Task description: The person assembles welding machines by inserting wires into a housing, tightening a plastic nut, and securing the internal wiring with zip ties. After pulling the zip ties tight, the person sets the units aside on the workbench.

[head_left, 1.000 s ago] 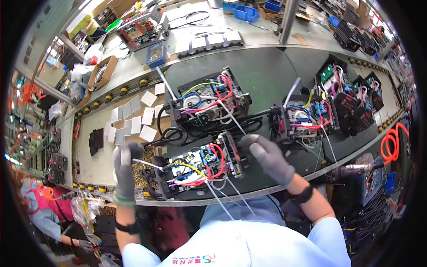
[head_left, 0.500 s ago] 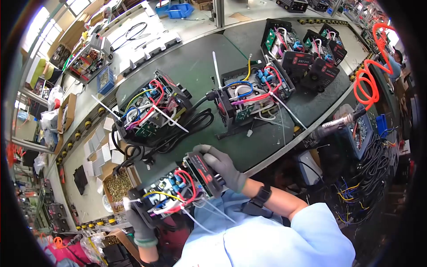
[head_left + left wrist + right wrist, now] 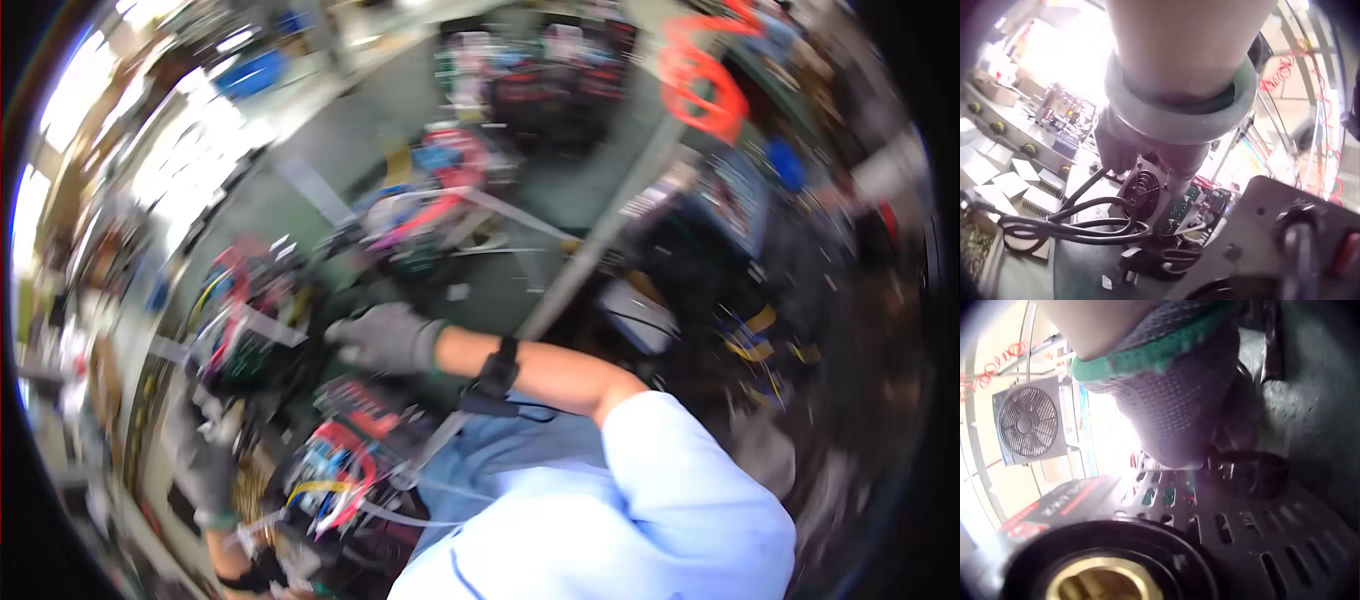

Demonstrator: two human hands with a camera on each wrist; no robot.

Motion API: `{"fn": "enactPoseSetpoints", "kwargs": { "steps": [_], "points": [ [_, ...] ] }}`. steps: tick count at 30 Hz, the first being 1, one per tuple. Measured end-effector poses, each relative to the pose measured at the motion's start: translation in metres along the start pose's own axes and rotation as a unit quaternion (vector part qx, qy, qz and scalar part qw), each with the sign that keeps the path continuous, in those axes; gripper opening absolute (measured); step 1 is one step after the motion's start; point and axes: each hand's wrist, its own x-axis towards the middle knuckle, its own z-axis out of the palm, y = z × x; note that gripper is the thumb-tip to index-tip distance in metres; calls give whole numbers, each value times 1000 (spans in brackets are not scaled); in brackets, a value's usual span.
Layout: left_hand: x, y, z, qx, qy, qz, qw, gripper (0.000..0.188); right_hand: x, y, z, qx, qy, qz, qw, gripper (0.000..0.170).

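In the blurred head view, an uncovered electronic unit [image 3: 335, 475] with red, blue and yellow wires lies close to the person's body. Another wired unit [image 3: 240, 315] stands beyond it. At that unit's near left end is the left hand [image 3: 205, 460]; in the left wrist view the gloved hand [image 3: 1147, 150] grips the end with the round fan [image 3: 1141, 190], beside a looped black cable [image 3: 1079, 228]. The right hand [image 3: 385, 338] reaches left between the units. In the right wrist view its glove [image 3: 1166, 412] is behind a slotted panel [image 3: 1235, 525], fingertips hidden.
A third wired unit [image 3: 430, 200] stands farther back, with several dark units [image 3: 550, 95] behind it. An orange coiled hose [image 3: 705, 85] hangs at the upper right. The metal table edge [image 3: 600, 235] runs diagonally, with a blue bin [image 3: 735, 200] beyond it.
The near unit has moved toward the body, and both hands have left it. Both hands have shifted toward the unit beyond. The head view has swung round and blurred.
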Motion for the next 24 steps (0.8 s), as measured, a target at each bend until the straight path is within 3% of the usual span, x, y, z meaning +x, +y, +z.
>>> {"fn": "enactPoseSetpoints", "kwargs": {
  "steps": [1, 2, 3, 4, 5, 7, 8, 9, 10, 12, 13, 16, 18, 19, 22, 23, 24],
  "points": [
    [9, -21, -3, 109, 11, -1, 994, 56, -21, 9, -1, 37, 64, -24, 997, 31],
    [11, -29, -3, 57, -9, 9, 998, 62, -56, 16, -11, 61, 107, -31, 992, 29],
    [14, -52, -11, 111, 5, 17, 994, 64, -83, 19, -16, 88, 143, -49, 985, 28],
    [17, -85, -16, 155, 25, 42, 987, 63, -113, 25, -29, 53, 118, -21, 991, 28],
    [19, -91, -14, 198, 75, 164, 963, 71, -145, 25, -52, 18, 71, 63, 995, 29],
    [24, -60, -9, 255, 99, 148, 950, 89, -205, 47, -77, 32, 154, 212, 965, 30],
    [27, -55, -3, 256, 98, 145, 951, 89, -230, 52, -97, 65, 172, 299, 936, 29],
    [31, -51, 4, 126, 37, 115, 985, 96, -247, 49, -120, 33, 171, 386, 906, 26],
    [34, -47, 8, -4, -26, 82, 996, 103, -271, 74, -126, -147, 189, 379, 894, 22],
    [36, -42, 12, -34, -35, 49, 998, 105, -299, 119, -133, -327, 208, 433, 814, 16],
    [38, -40, 12, -63, -51, 17, 997, 106, -304, 123, -139, -391, 190, 435, 789, 14],
    [36, -51, 15, -43, -31, 50, 997, 105, -307, 148, -141, -439, 123, 416, 787, 14],
    [39, -63, 14, -13, -16, 76, 997, 103, -305, 163, -136, -373, -78, 500, 778, 18],
    [45, -69, 14, -15, -10, 78, 997, 103, -308, 166, -137, -378, -74, 497, 777, 18],
    [59, -94, 7, -23, -3, 130, 991, 101, -303, 133, -149, -362, 61, 476, 799, 22],
    [67, -101, 3, -9, -3, 144, 990, 101, -302, 132, -150, -357, 62, 478, 800, 22],
    [74, -106, 1, 4, -2, 158, 987, 100, -302, 134, -155, -454, 146, 344, 809, 20]
  ]
}}
